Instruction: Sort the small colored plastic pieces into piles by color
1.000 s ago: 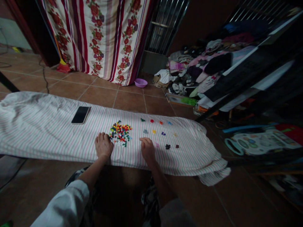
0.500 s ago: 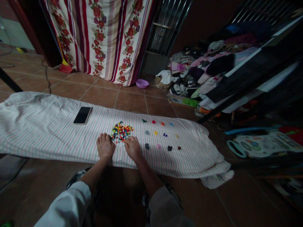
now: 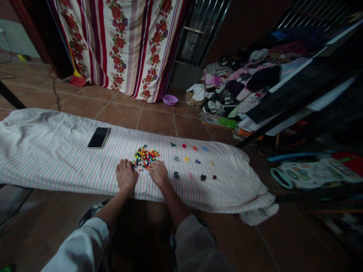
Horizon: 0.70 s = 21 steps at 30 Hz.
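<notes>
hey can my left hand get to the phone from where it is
Probably yes: the phone lies ahead and leftward of the left hand, and only striped cloth shows between them.

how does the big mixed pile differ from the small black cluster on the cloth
The mixed pile shows many colours; the black cluster looks all dark. The mixed pile spreads wide with many small pieces, while the black cluster has only a few. The right hand is at the mixed pile's edge; neither hand is at the black cluster. Both lie on the striped cloth.
</notes>
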### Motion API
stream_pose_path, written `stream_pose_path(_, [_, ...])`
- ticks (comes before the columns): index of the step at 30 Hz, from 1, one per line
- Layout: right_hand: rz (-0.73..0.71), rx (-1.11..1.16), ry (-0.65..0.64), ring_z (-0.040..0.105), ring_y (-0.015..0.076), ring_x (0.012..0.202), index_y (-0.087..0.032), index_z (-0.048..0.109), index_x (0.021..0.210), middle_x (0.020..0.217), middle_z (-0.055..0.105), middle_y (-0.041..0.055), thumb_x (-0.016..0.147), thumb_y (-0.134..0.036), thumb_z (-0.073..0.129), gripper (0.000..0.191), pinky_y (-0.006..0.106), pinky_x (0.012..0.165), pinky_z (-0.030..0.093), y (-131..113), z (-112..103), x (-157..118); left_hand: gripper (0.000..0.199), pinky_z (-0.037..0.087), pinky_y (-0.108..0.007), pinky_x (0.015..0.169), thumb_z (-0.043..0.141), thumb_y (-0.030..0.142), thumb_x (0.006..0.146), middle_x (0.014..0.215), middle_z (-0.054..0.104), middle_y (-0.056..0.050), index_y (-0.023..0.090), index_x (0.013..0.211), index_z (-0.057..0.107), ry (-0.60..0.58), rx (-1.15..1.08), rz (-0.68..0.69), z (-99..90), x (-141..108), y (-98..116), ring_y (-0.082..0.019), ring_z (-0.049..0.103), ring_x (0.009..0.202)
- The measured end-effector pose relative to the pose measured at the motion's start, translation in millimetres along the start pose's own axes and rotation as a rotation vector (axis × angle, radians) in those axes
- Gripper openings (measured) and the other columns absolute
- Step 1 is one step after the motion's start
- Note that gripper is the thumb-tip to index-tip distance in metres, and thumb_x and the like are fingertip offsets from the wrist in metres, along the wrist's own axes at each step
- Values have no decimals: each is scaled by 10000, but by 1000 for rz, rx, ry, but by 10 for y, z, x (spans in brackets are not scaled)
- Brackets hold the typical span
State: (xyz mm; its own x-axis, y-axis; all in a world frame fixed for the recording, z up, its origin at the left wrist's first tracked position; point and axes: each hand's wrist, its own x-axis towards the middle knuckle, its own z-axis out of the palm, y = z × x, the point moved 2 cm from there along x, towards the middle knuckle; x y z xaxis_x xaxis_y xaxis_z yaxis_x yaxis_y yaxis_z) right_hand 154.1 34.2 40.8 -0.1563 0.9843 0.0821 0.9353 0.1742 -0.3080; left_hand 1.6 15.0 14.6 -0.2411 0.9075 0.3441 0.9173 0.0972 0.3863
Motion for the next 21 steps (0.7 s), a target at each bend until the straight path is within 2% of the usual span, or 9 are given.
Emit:
stream_pose_path(8, [54, -67, -92, 545, 208, 1022, -200, 707, 939, 1017, 659, 82, 899, -261, 524, 197, 293, 859, 401, -91, -81, 31, 265, 333, -453, 1067, 435, 166, 834, 1247, 601, -172, 112, 1024, 611, 27, 35, 20, -21, -7, 5, -308, 455, 1295])
stream_pose_path(17, [91, 90, 38, 596, 171, 958, -233, 651, 938, 967, 698, 20, 904, -244, 517, 139, 255, 819, 393, -82, -129, -106, 246, 332, -443, 1060, 429, 186, 854, 1237, 603, -161, 117, 1004, 610, 36, 71, 40, 5, -16, -11, -303, 461, 1280])
stream_pose_path(21, [142, 179, 84, 624, 164, 880, -231, 639, 936, 890, 709, 9, 880, -241, 535, 118, 244, 756, 404, 47, -145, -138, 253, 334, -443, 1056, 439, 190, 843, 1246, 595, -167, 113, 1013, 611, 20, 83, 45, 7, -18, -19, -304, 461, 1274])
